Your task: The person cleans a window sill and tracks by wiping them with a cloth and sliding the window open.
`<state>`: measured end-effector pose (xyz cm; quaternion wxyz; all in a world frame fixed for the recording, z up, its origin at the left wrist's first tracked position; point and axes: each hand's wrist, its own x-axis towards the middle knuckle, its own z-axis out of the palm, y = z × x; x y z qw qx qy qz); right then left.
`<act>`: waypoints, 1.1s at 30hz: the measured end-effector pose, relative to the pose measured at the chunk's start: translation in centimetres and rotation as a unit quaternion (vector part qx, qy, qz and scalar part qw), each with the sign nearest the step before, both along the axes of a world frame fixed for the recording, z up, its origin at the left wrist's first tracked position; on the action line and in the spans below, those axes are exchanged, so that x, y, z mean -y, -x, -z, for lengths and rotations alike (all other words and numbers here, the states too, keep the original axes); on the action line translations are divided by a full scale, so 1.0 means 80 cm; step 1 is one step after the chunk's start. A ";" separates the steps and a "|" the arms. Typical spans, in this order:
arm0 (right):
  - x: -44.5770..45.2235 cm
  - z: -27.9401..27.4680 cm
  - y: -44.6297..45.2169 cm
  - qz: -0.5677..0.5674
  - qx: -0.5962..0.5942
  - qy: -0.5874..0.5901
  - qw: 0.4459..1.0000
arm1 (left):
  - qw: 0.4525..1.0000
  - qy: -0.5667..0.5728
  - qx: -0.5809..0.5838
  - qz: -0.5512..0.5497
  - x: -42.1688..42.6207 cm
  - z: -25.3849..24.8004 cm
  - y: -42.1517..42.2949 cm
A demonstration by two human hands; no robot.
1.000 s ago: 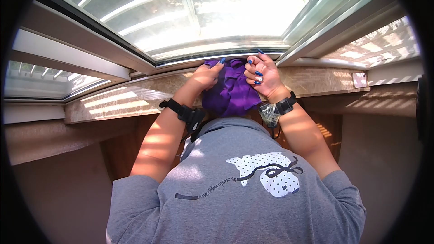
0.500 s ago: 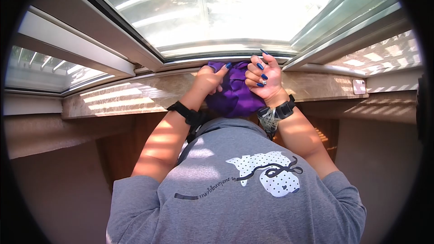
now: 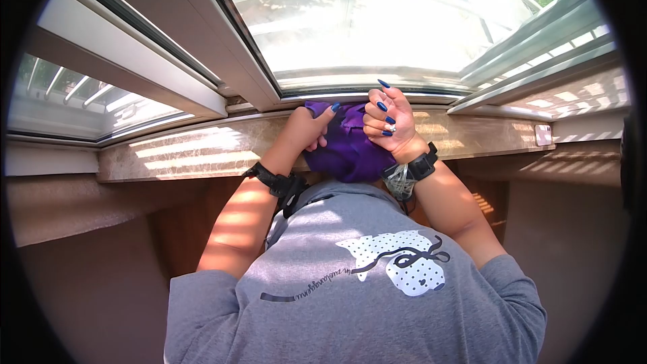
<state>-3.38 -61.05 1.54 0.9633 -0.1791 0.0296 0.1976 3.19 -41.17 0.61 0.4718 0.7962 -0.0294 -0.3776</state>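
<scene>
A crumpled purple cloth [image 3: 347,145] lies over the front of the marble window sill, close against my body. My left hand [image 3: 311,127] pinches its left side between thumb and fingers, back of the hand up. On the cloth's right side is my right hand [image 3: 391,121], palm turned up and fingers curled in, with blue nails showing; the cloth touches its curled fingers. Whether those fingers grip a fold of it is hidden. Black straps with small devices circle both wrists, and clear wrap hangs at the right one.
The stone sill [image 3: 182,145] runs across below a large window [image 3: 364,27] with white frames. A phone-like pale object [image 3: 543,135] sits at the sill's right end. A second pane [image 3: 87,104] stands at left. Sunlight stripes cross the sill.
The view has shifted, so the window frames appear further right. Both hands stay at the cloth, with the right fingers still curled and the left still pinching.
</scene>
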 end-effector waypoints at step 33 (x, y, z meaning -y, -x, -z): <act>0.204 0.009 0.156 0.032 0.425 0.852 0.303 | 0.797 0.062 0.573 0.179 0.199 0.004 0.144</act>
